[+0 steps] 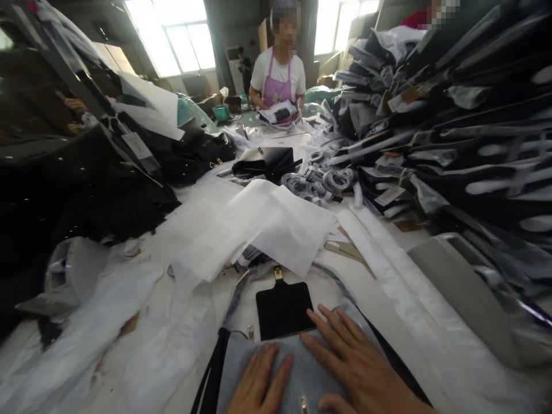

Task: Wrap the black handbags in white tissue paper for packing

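My left hand (257,384) lies flat, fingers stretched out, on a grey bag (302,374) at the bottom centre. My right hand (360,368) rests flat on the same bag, fingers spread, fingertips touching a black leather flap (282,307) with a small gold clasp at its top. A black strap (211,374) runs along the bag's left edge. Both hands hold nothing.
White tissue sheets (259,221) cover the table ahead. Black bags (86,172) pile up at left, and stacked wrapped bags (452,132) at right. A black handbag (265,161) and coiled straps (323,181) lie farther back. A person in a purple apron (278,75) works across the table.
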A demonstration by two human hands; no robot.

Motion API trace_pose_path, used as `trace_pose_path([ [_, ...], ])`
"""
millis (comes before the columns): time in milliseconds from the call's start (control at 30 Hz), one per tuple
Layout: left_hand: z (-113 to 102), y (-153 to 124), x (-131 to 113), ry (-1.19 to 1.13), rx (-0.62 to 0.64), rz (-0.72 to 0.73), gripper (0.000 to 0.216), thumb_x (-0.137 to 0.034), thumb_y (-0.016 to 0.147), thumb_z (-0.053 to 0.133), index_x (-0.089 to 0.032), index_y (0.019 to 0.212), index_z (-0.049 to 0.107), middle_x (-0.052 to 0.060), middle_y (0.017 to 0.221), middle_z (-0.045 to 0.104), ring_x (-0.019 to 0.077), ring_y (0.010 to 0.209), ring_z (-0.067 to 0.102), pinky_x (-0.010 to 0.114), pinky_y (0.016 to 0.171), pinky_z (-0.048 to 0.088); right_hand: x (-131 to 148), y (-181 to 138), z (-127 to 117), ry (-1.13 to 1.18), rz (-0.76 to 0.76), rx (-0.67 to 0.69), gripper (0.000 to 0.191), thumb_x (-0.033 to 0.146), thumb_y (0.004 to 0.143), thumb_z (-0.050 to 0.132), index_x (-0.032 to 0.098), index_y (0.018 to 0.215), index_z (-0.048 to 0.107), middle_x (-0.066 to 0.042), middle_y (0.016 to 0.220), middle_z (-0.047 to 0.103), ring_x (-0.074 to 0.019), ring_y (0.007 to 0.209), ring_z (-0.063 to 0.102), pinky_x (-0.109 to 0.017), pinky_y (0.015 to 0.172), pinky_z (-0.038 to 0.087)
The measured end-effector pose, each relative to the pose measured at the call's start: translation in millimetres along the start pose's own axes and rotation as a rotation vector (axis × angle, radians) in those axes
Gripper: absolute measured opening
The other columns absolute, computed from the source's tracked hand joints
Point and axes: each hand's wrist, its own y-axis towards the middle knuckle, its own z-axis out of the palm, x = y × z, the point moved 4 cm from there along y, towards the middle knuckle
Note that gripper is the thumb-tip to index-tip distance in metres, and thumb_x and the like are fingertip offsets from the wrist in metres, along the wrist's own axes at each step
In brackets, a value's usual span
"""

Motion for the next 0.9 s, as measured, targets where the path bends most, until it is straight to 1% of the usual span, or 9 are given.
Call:
trace_pose_path([
  [67, -8, 0, 1, 0.015, -0.029, 0.005, 0.074, -0.070, 0.088, 0.041, -0.018, 0.141, 0.048, 0.014, 0.130, 0.065, 0.0247, 0.121, 0.062, 0.034, 0.090, 0.058, 1, -4, 3, 0.096, 0.069, 0.059, 0.070, 0.058, 0.094, 0.049, 0.027, 0.154, 0.029, -0.010, 0.162, 0.021, -0.0340, 0.147, 0.022, -0.053, 0.115, 0.027],
  [167, -21, 5, 0, 0.027, 0.030, -0.050, 0.069, -0.059, 0.090, 0.048, -0.018, 0.145, 0.040, 0.014, 0.144, 0.053, 0.0272, 0.132, 0.052, 0.041, 0.095, 0.057, 3, -6, 5, 0.185, 0.106, 0.112, 0.065, 0.051, 0.096, 0.049, 0.029, 0.154, 0.028, -0.007, 0.164, 0.014, -0.0325, 0.149, 0.014, -0.056, 0.118, 0.020],
  [300, -28, 6, -5, 0.001, 0.088, -0.083, 0.070, -0.056, 0.092, 0.045, -0.020, 0.150, 0.030, 0.012, 0.152, 0.042, 0.0274, 0.137, 0.045, 0.047, 0.099, 0.055, 3, -2, 6, 0.267, 0.125, 0.169, 0.061, 0.051, 0.097, 0.048, 0.028, 0.152, 0.032, -0.008, 0.163, 0.021, -0.0314, 0.149, 0.015, -0.056, 0.120, 0.017],
  [433, -27, 4, -6, -0.043, 0.099, -0.108, 0.070, -0.061, 0.092, 0.043, -0.024, 0.150, 0.029, 0.012, 0.152, 0.043, 0.0284, 0.135, 0.047, 0.049, 0.100, 0.054, 5, 0, 1, 0.303, 0.175, 0.245, 0.062, 0.055, 0.097, 0.046, 0.028, 0.151, 0.035, -0.010, 0.160, 0.028, -0.0321, 0.148, 0.019, -0.057, 0.120, 0.015],
  [500, -26, 5, -7, -0.054, 0.096, -0.107, 0.068, -0.060, 0.092, 0.044, -0.027, 0.150, 0.030, 0.013, 0.151, 0.044, 0.0292, 0.134, 0.048, 0.050, 0.100, 0.053, 7, 4, -5, 0.329, 0.202, 0.275, 0.064, 0.054, 0.093, 0.053, 0.028, 0.150, 0.039, -0.011, 0.159, 0.031, -0.0339, 0.147, 0.021, -0.058, 0.119, 0.014],
  [600, -27, 5, -7, -0.060, 0.070, -0.098, 0.066, -0.058, 0.091, 0.046, -0.030, 0.149, 0.032, 0.015, 0.149, 0.046, 0.0309, 0.133, 0.049, 0.051, 0.099, 0.053, 4, 21, -16, 0.389, 0.275, 0.253, 0.060, 0.046, 0.087, 0.065, 0.025, 0.142, 0.051, -0.012, 0.152, 0.045, -0.0331, 0.141, 0.037, -0.051, 0.117, 0.026],
  [700, -27, 5, -7, -0.059, 0.030, -0.099, 0.065, -0.057, 0.090, 0.049, -0.031, 0.148, 0.034, 0.016, 0.147, 0.048, 0.0324, 0.132, 0.049, 0.051, 0.098, 0.054, -9, 55, -19, 0.357, 0.385, 0.147, 0.044, 0.036, 0.093, 0.059, 0.015, 0.131, 0.060, -0.016, 0.135, 0.060, -0.0294, 0.125, 0.055, -0.042, 0.107, 0.041],
  [800, -29, 4, -6, -0.065, -0.032, -0.112, 0.061, -0.059, 0.088, 0.050, -0.032, 0.143, 0.044, 0.016, 0.142, 0.054, 0.0328, 0.127, 0.053, 0.050, 0.095, 0.056, -23, 93, -7, 0.306, 0.465, 0.114, 0.036, 0.033, 0.090, 0.064, 0.011, 0.119, 0.064, -0.017, 0.121, 0.066, -0.0297, 0.114, 0.061, -0.045, 0.100, 0.045],
  [900, -32, 5, -5, -0.065, -0.129, -0.114, 0.058, -0.063, 0.086, 0.051, -0.033, 0.135, 0.055, 0.016, 0.133, 0.062, 0.0329, 0.119, 0.061, 0.048, 0.090, 0.059, -32, 118, 7, 0.325, 0.485, 0.140, 0.031, 0.037, 0.090, 0.067, 0.014, 0.110, 0.065, -0.009, 0.107, 0.069, -0.0225, 0.096, 0.067, -0.043, 0.087, 0.054],
])
